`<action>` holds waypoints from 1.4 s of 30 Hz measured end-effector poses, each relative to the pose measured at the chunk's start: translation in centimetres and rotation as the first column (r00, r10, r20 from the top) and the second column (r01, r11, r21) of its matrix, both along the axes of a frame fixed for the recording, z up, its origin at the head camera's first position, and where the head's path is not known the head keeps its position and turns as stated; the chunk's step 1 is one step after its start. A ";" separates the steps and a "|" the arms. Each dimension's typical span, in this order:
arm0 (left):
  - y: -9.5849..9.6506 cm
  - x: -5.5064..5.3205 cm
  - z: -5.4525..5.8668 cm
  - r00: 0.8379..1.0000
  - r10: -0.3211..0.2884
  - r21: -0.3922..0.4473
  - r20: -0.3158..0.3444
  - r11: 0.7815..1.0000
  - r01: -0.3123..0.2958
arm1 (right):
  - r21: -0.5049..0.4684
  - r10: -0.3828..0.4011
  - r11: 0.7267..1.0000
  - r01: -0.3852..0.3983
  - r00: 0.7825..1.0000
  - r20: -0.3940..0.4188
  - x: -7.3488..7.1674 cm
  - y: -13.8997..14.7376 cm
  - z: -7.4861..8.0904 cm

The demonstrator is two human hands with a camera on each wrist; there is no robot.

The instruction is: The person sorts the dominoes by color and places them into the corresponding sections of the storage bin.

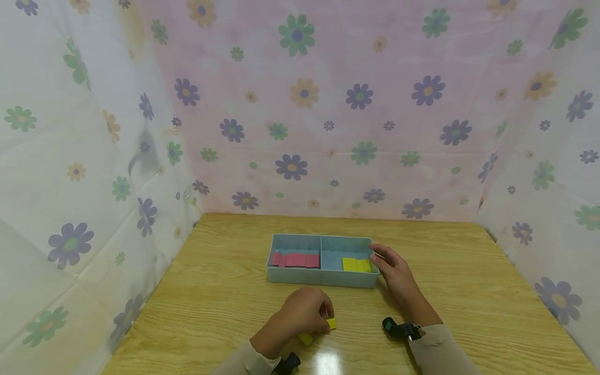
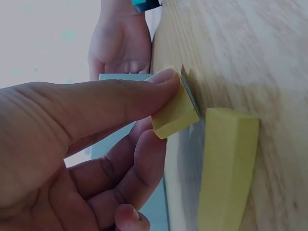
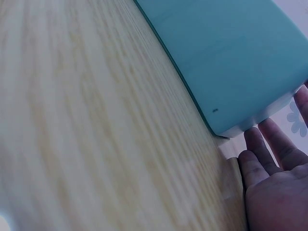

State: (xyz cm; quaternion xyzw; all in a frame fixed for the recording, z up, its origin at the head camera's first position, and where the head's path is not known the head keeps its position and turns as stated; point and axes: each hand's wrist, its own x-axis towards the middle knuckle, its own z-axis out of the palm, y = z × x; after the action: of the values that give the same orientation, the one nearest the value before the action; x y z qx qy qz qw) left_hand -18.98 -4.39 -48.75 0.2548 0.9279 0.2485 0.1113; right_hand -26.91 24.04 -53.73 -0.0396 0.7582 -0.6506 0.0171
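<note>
My left hand pinches a small yellow block between thumb and fingers, low over the table in front of the box. Beside it, a second yellow block lies on the wood, partly covered by the hand in the head view. My right hand rests its fairly straight fingers against the right end of the light blue box. That box has two compartments: pink blocks sit in the left one and yellow blocks in the right one.
A thin divider parts the box. The wooden table reaches back to a flowered cloth, and more such cloth hangs at both sides. Black straps with small devices are worn on the wrists.
</note>
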 end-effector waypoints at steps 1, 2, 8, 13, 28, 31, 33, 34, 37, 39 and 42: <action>0.0 0.0 0.0 1.000 0.000 0.003 0.004 1.000 0.000 | -0.002 0.001 1.000 -0.001 1.000 0.000 0.0 0.0 0.0; 0.0 -0.1 0.1 1.000 0.000 0.006 0.003 1.000 0.000 | -0.004 0.004 1.000 -0.004 1.000 -0.001 0.0 0.0 0.0; 0.2 -0.3 0.8 1.000 -0.007 0.006 -0.028 1.000 0.007 | -0.003 0.005 1.000 -0.005 1.000 -0.004 0.0 0.0 0.1; 0.5 -0.6 1.9 0.999 0.000 0.020 -0.052 1.000 0.001 | 0.003 0.002 1.000 -0.002 1.000 0.003 0.1 0.1 0.1; 0.8 -1.7 4.5 0.999 0.014 0.135 -0.043 0.991 -0.009 | 0.002 0.005 1.000 -0.005 1.000 -0.003 0.0 0.0 0.1; 0.8 -1.9 4.8 0.998 0.021 0.147 -0.065 0.989 -0.011 | -0.001 0.010 1.000 -0.010 1.000 -0.006 0.0 0.0 0.0; 0.8 -2.1 5.0 0.997 0.024 0.162 -0.078 0.987 -0.011 | 0.001 0.011 1.000 -0.011 1.000 -0.007 0.0 0.1 -0.1; 0.8 -2.2 5.2 0.996 0.027 0.169 -0.083 0.986 -0.012 | 0.003 0.011 1.000 -0.011 1.000 -0.008 0.0 0.1 -0.1; 0.8 -2.5 5.6 0.995 0.045 0.193 -0.085 0.981 -0.028 | 0.014 0.010 1.000 -0.010 1.000 -0.009 -0.1 0.2 -0.2; 0.8 -2.6 5.8 0.994 0.057 0.207 -0.088 0.978 -0.038 | 0.020 0.008 1.000 -0.007 1.000 -0.011 -0.2 0.2 -0.3; 0.7 -3.0 6.1 0.992 0.070 0.230 -0.103 0.972 -0.044 | 0.021 0.000 1.000 0.001 1.000 -0.013 -0.3 0.3 -0.3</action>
State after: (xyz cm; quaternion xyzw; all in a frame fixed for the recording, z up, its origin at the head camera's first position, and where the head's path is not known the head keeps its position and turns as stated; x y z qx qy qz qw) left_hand -21.97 -3.64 -42.67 0.2523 0.9050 0.3417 0.0228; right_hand -27.22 24.34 -54.00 -0.0435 0.7651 -0.6423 0.0124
